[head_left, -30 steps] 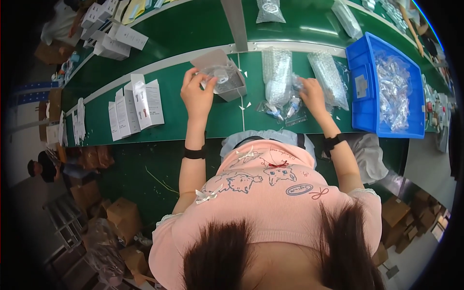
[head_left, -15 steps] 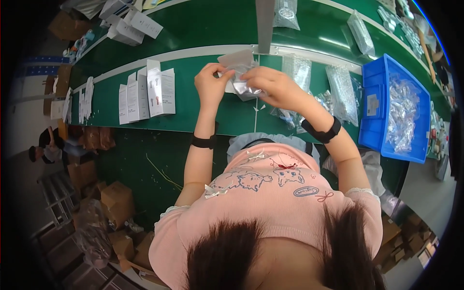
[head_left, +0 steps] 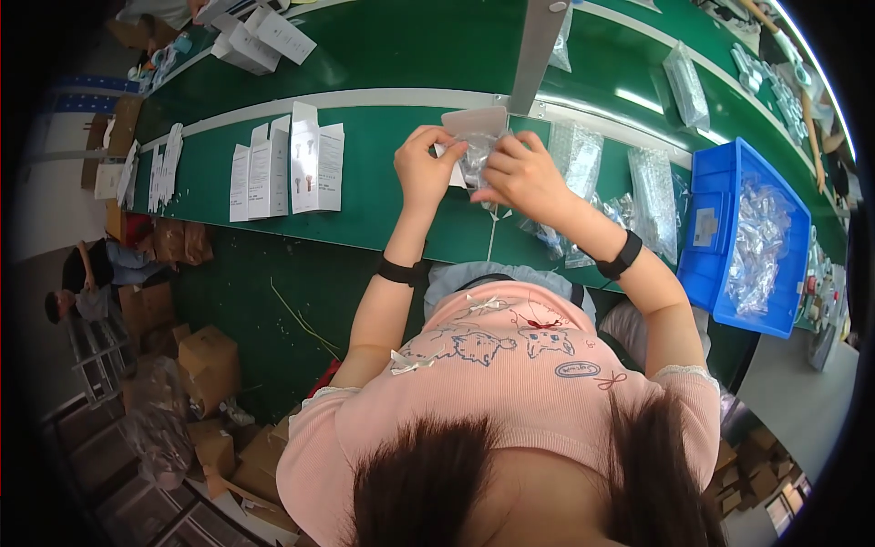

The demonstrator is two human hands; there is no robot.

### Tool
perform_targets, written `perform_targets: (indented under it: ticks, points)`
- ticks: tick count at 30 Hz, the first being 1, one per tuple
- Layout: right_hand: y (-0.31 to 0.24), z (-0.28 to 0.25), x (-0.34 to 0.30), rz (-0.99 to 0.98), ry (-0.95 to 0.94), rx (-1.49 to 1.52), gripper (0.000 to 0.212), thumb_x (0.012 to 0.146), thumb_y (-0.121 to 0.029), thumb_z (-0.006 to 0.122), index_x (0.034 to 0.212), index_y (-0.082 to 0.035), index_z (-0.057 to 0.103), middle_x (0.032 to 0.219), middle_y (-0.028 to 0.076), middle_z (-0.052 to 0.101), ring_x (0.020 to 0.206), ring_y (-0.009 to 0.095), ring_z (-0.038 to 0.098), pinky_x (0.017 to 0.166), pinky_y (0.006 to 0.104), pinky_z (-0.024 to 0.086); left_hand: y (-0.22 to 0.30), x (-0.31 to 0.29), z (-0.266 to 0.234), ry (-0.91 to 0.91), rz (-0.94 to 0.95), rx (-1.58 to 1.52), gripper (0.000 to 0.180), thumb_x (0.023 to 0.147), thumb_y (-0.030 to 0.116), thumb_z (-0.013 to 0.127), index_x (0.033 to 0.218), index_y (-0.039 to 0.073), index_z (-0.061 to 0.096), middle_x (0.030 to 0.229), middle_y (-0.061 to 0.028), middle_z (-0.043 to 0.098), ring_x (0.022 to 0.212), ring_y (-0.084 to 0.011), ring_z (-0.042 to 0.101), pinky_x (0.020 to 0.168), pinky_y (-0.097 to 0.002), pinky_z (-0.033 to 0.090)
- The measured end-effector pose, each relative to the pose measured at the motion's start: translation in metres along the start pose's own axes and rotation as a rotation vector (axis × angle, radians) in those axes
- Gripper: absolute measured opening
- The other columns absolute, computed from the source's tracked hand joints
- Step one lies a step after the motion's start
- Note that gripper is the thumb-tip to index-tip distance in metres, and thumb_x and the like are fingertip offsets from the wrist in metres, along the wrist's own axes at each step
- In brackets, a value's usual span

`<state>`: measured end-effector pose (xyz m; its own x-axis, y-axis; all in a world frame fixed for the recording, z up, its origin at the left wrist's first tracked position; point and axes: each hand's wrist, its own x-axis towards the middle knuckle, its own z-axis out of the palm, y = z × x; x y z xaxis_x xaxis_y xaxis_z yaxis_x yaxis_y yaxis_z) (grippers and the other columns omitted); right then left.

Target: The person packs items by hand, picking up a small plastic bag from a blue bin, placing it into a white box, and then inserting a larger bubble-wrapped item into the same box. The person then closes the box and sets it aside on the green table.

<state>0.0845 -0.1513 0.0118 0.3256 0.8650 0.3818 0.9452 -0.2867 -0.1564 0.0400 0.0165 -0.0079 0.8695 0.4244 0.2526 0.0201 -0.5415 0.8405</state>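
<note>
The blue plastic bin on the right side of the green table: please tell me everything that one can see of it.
The blue plastic bin is rectangular and open at the top, with straight walls. It stands at the right end of the green table, apart from both hands. It is filled with many small clear plastic bags heaped inside. A small pale label sits on the wall that faces the person. Long clear bubble-wrap bags lie just left of it.

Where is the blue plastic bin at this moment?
In the head view the blue bin stands on the green table at the person's right, beyond the right hand, beside the clear plastic bags.
</note>
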Motion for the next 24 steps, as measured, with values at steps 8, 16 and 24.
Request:
perform_targets:
  ticks: [8,16,24]
  points:
    - [0.003,0.005,-0.008,0.001,0.046,0.101,0.058,0.065,-0.033,0.071,0.113,-0.006,0.051,0.102,0.008,0.055,0.103,0.026,0.048,0.092,0.0425,0.033,-0.012,0.004,-0.022,-0.073,0.015,-0.088,0.024,0.066,0.013,0.071,0.085,0.003,0.059,0.086,-0.0061,0.059,0.073,-0.0157,0.055,0.06,-0.0246,0.042]
    - [-0.01,0.056,-0.009,0.729,0.152,0.933,0.106,0.053,-0.019,0.081,0.137,-0.008,0.018,0.137,0.016,0.028,0.127,0.025,0.029,0.102,0.0379,0.026,-0.209,0.068,-0.26,0.348,0.079,0.95,0.07,0.059,0.04,0.075,0.112,0.003,0.048,0.111,-0.0203,0.047,0.106,-0.0363,0.041,0.09,-0.0469,0.031]
    - [0.031,0.074,0.153,0.68,0.54,1.052,0.097,0.058,-0.007,0.076,0.137,-0.01,0.021,0.133,0.011,0.033,0.12,0.023,0.036,0.1,0.0345,0.029,-0.313,0.072,-0.34,-0.059,-0.729,0.674,0.081,0.07,0.052,0.063,0.121,-0.006,0.039,0.119,-0.027,0.047,0.111,-0.037,0.046,0.091,-0.0438,0.037]
